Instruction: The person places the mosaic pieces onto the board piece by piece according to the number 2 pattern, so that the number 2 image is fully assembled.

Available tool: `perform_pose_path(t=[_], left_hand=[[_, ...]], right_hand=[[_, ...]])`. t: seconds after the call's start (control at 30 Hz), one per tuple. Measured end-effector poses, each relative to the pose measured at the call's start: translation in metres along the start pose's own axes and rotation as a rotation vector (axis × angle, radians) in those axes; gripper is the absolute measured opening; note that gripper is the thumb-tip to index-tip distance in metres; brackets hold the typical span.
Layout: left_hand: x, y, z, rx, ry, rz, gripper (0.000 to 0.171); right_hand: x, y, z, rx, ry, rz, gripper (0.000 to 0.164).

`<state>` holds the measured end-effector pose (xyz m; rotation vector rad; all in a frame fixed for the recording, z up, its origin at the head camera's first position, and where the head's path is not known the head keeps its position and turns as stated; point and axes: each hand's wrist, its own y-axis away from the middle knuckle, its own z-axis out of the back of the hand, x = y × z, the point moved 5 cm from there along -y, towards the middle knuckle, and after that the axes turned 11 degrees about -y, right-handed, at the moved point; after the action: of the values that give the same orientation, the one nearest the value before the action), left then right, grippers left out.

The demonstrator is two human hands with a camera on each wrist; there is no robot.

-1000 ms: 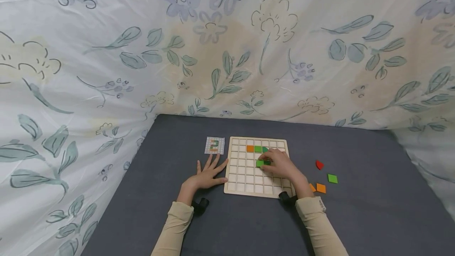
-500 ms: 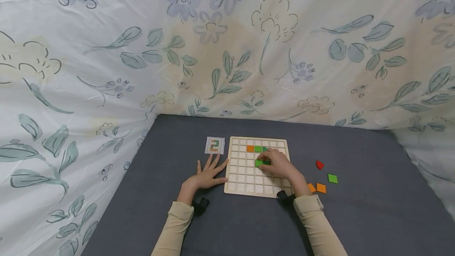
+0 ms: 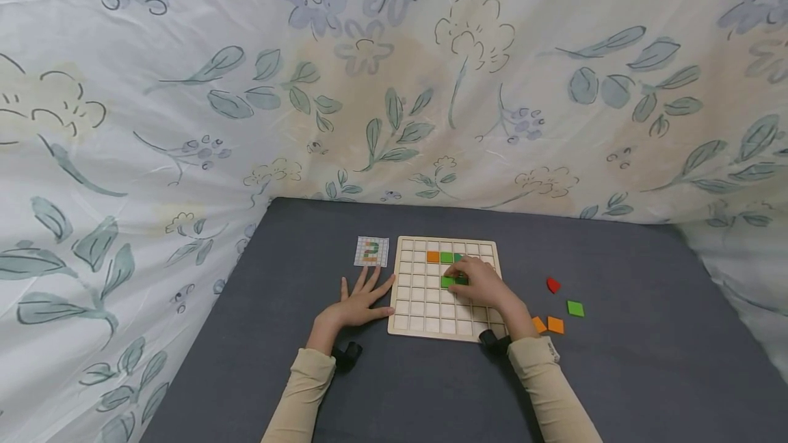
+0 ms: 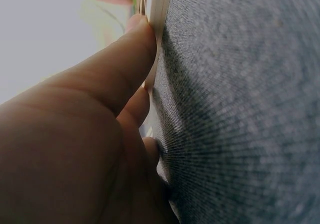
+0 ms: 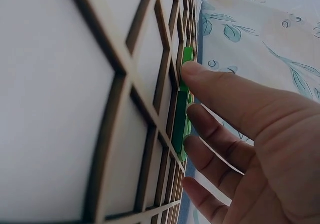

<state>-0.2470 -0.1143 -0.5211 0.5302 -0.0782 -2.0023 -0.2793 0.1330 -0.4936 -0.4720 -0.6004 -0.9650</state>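
Observation:
My right hand (image 3: 483,284) is over the wooden grid board (image 3: 418,325), pinching a light green square tile (image 3: 447,282) between thumb and fingers. In the right wrist view the thumb lies against that light green tile (image 5: 187,57), and a dark green tile (image 5: 179,119) sits beside it. Farther up the board, an orange tile (image 3: 434,257), another light green tile (image 3: 447,258) and a partly covered teal piece (image 3: 458,258) form a row. With fingers spread, my left hand (image 3: 357,307) rests on the table; its thumb touches the board's left edge.
A small pattern card (image 3: 372,251) lies left of the board. To the right are a red piece (image 3: 553,285), a green square (image 3: 575,308), an orange square (image 3: 555,325) and another orange piece (image 3: 539,325) beside the right wrist. A floral curtain (image 3: 394,87) borders the dark table (image 3: 418,395).
Over the last second my right hand has shifted slightly left, and the light green tile has moved left with it. My left hand stays in place.

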Motion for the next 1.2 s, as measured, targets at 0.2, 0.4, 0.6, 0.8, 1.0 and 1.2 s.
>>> perform_pose_path(t=[0.2, 0.4, 0.6, 0.8, 1.0, 1.2], left_hand=[[0.0, 0.0, 0.001, 0.008, -0.001, 0.004, 0.071], [-0.001, 0.001, 0.002, 0.004, 0.006, -0.008, 0.071], [-0.001, 0.001, 0.001, 0.0, -0.001, -0.01, 0.07], [-0.002, 0.0, 0.001, 0.002, -0.007, -0.002, 0.071], [-0.002, 0.002, 0.002, 0.004, -0.002, -0.007, 0.071], [-0.004, 0.003, 0.002, -0.002, 0.001, -0.018, 0.071]], right_hand=[[-0.002, 0.003, 0.003, -0.019, 0.001, 0.016, 0.026], [-0.007, 0.008, 0.007, -0.034, -0.001, 0.007, 0.025], [-0.01, 0.013, 0.013, -0.036, -0.011, -0.025, 0.025], [-0.015, 0.02, 0.019, -0.055, -0.035, -0.038, 0.025], [-0.023, 0.028, 0.026, -0.063, -0.035, -0.077, 0.025], [-0.027, 0.035, 0.036, -0.081, -0.04, -0.075, 0.024]])
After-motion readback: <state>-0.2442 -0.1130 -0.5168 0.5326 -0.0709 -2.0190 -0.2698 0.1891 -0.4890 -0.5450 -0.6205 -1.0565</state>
